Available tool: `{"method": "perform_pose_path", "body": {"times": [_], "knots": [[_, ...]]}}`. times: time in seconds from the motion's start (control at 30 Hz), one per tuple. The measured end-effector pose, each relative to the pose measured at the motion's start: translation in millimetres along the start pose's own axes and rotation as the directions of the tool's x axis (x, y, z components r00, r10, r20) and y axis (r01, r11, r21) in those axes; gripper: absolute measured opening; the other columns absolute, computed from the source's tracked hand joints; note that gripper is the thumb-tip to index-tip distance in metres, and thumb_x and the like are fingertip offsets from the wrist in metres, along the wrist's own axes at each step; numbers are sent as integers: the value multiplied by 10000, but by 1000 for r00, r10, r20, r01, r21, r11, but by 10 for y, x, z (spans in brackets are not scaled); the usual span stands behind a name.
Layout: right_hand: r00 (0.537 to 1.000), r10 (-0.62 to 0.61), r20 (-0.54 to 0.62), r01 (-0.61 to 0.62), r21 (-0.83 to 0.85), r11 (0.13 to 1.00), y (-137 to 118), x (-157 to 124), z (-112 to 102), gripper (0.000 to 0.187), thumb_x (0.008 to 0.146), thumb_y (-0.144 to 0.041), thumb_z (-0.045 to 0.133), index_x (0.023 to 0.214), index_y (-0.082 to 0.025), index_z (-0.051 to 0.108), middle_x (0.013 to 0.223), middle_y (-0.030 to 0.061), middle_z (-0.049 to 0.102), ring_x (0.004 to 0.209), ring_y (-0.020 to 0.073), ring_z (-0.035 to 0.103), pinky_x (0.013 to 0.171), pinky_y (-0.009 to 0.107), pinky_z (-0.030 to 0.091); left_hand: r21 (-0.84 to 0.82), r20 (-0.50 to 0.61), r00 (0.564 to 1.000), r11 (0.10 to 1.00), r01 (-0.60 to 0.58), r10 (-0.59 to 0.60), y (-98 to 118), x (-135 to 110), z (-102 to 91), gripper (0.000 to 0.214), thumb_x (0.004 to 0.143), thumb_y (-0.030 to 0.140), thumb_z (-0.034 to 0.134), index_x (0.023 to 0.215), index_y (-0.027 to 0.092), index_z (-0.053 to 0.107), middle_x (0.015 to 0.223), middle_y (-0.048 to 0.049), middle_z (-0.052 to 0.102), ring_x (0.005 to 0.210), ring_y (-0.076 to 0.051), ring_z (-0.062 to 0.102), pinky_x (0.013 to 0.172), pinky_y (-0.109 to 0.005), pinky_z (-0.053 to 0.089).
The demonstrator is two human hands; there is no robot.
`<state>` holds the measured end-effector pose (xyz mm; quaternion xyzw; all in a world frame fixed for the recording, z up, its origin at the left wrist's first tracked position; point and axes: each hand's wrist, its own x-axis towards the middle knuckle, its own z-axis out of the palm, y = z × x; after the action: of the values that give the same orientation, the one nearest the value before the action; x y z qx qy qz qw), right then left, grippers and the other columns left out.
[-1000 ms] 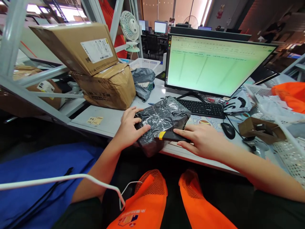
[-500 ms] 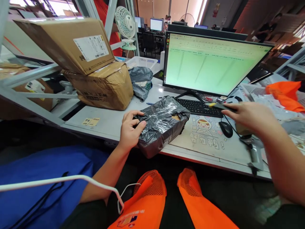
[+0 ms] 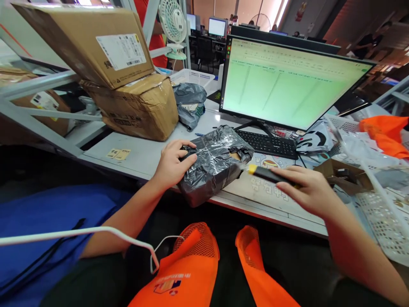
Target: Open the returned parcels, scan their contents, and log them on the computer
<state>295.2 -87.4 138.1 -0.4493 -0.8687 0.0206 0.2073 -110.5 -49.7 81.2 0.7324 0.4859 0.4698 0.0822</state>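
Observation:
A parcel wrapped in shiny black plastic (image 3: 212, 164) lies at the desk's front edge, its near corner jutting over. Through a tear at its right end, brown cardboard shows. My left hand (image 3: 174, 165) is closed on the parcel's left end, thumb on top and fingers over the far side. My right hand (image 3: 308, 187) is wrapped round a utility knife (image 3: 266, 174) with a black handle and yellow tip. The blade end points left, close by the parcel's torn right end; I cannot tell whether it touches.
Behind the parcel are a keyboard (image 3: 268, 144) and a monitor (image 3: 294, 81). Two stacked cardboard boxes (image 3: 137, 108) and a grey plastic bag (image 3: 190, 104) stand on the left. An open carton (image 3: 338, 168) and a white basket (image 3: 380, 221) are at the right. A white cable (image 3: 96, 230) crosses low in front.
My right hand has brought the utility knife left and down from over the keyboard to the parcel's right end. My left hand keeps its hold on the parcel.

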Motion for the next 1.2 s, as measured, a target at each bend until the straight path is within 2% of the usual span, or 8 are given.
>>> {"method": "perform_pose_path", "body": {"times": [0.13,0.27,0.4,0.53,0.63,0.83,1.03,1.2], "knots": [[951,-221,215,226,2,974,-606,592,-15,423,1044,-487,575,1355,-272,765,1084,98,805,885,223,747,750,310,538,-56,-205,978,998,37,-48,3,-68,134,455,924,380,626,522,204,508,1090,-60,737,1069,-272,626,1000,-489,434],[876,-227,425,226,52,973,-763,1204,-72,375,993,-506,639,1248,-300,821,1019,63,826,815,211,725,716,310,521,-91,-305,952,996,-17,-11,-29,-113,173,437,912,343,653,523,207,508,1027,-58,714,1031,-259,620,971,-469,436],[850,50,524,-27,-52,998,-306,1511,-479,472,934,-646,635,1182,-305,847,995,68,821,800,234,704,756,370,541,-96,-348,936,992,-86,47,-71,-132,169,420,914,312,668,536,208,519,1005,-53,699,1034,-250,614,981,-454,438],[779,537,324,-410,-386,827,563,1194,-1005,596,875,-721,664,1110,-212,867,1043,174,804,938,328,706,886,466,528,-116,-378,924,988,-104,53,-92,-138,175,402,924,292,669,553,207,539,1006,-47,699,1032,-234,611,979,-436,445],[763,627,158,-545,-365,755,880,791,-1099,515,893,-678,674,1122,-257,862,1061,150,809,986,360,718,897,473,532,-171,-395,919,981,-93,18,-105,-94,224,415,926,316,659,547,210,525,983,-54,691,1021,-229,617,976,-427,463],[963,166,211,-172,12,985,181,673,-627,524,953,-634,625,1280,-270,813,1068,108,816,892,277,741,764,390,565,-242,-348,925,968,70,-154,-113,60,324,419,921,415,600,556,222,529,1049,-78,684,1083,-250,617,1059,-447,488],[851,-346,396,293,189,937,-849,1231,-171,393,1011,-503,620,1303,-308,796,1013,53,825,800,187,712,728,303,520,-126,47,999,992,29,-23,-189,167,-13,413,947,469,500,623,225,580,1207,-99,719,1165,-282,601,1135,-494,455],[850,-201,488,209,39,977,-765,1520,-193,402,960,-566,660,1246,-334,822,908,30,818,708,184,673,674,311,495,-94,216,975,995,-37,57,-314,225,-288,466,966,516,455,625,218,565,1333,-121,670,1233,-306,595,1162,-509,448]]}}
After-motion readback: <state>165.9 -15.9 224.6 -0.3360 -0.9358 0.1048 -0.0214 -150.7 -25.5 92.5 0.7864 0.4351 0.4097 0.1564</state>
